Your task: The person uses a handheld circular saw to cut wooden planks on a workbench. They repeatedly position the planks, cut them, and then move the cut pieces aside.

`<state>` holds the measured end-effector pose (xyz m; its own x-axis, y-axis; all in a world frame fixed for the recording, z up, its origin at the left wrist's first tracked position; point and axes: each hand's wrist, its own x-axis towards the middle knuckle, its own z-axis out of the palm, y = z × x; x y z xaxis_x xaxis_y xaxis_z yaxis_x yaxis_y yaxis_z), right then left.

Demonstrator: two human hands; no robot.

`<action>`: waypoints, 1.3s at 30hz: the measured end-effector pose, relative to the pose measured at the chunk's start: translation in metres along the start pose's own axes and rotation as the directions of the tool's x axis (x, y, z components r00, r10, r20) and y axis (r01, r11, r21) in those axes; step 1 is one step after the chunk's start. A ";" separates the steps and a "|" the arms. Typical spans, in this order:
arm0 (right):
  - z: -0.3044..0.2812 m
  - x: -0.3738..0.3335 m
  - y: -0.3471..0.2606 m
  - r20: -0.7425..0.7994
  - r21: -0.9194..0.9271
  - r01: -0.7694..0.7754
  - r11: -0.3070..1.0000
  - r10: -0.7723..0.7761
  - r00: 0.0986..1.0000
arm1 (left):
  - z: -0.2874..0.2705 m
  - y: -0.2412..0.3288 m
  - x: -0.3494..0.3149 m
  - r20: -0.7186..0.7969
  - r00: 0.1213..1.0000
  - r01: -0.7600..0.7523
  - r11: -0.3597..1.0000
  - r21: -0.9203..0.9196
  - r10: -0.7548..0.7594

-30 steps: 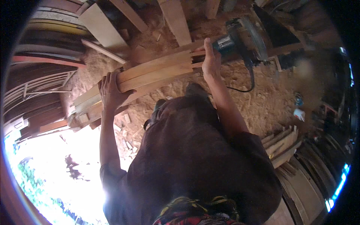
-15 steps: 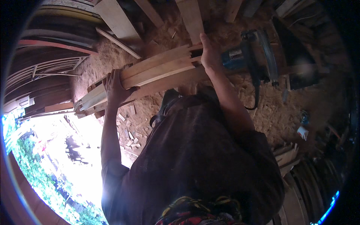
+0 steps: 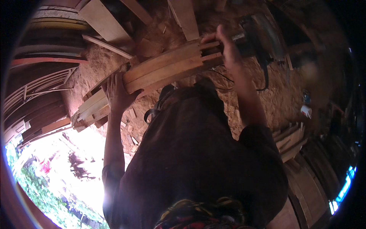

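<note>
Long light-brown wooden planks (image 3: 164,70) lie side by side across the view, sloping down to the left. Their right ends are cut into narrow tongues (image 3: 212,57). Across the left part of the bundle my left hand (image 3: 119,91) is clasped, its thumb toward the near edge and fingers toward the far edge. My right hand (image 3: 228,47), slightly smeared by motion, is at the tongued ends with its thumb raised and apart from the forefinger. Nothing shows between them. Just right of that hand is a blurred dark power tool (image 3: 263,45) with a curved frame.
Sawdust (image 3: 244,99) covers the ground, with offcuts near the planks. Boards (image 3: 105,23) lean at the far side, and more timber (image 3: 49,87) is stacked at left. A white cup-like thing (image 3: 306,111) and short wood pieces (image 3: 291,143) lie at right. Bright daylight enters at lower left.
My right hand has loosened from the plank ends and moved slightly right and up, baring the tongues. My left hand stays on the planks. The whole view has shifted a little.
</note>
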<state>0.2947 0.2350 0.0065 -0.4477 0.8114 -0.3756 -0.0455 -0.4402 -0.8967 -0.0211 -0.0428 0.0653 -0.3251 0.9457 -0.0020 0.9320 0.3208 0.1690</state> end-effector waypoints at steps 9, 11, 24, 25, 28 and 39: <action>0.015 0.060 0.004 0.139 0.010 0.033 0.999 -0.034 0.990 | 0.001 -0.001 -0.005 -0.046 0.999 -0.022 1.000 0.005 0.022; 0.006 0.064 -0.002 0.109 0.017 0.077 0.997 -0.079 0.991 | -0.001 0.001 -0.005 -0.069 0.997 -0.031 0.999 -0.006 0.031; -0.006 0.072 0.004 -0.022 -0.061 0.110 0.992 -0.112 0.993 | 0.006 -0.002 -0.006 -0.083 0.996 -0.041 0.999 -0.015 0.039; -0.006 0.069 0.005 -0.031 -0.040 0.125 0.991 -0.126 0.991 | 0.006 -0.002 -0.007 -0.087 0.995 -0.043 0.999 -0.017 0.041; -0.001 0.050 0.008 -0.024 0.033 0.150 0.988 -0.150 0.988 | 0.004 0.000 -0.006 -0.091 0.995 -0.047 0.999 -0.011 0.046; 0.027 0.035 -0.005 0.098 0.010 -0.013 1.000 0.012 0.995 | -0.004 0.009 -0.002 -0.015 0.999 0.046 0.997 0.067 -0.045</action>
<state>0.2550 0.2552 0.0040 -0.5334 0.7647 -0.3614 -0.0486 -0.4543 -0.8895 -0.0130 -0.0420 0.0704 -0.3688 0.9295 0.0056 0.9248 0.3664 0.1024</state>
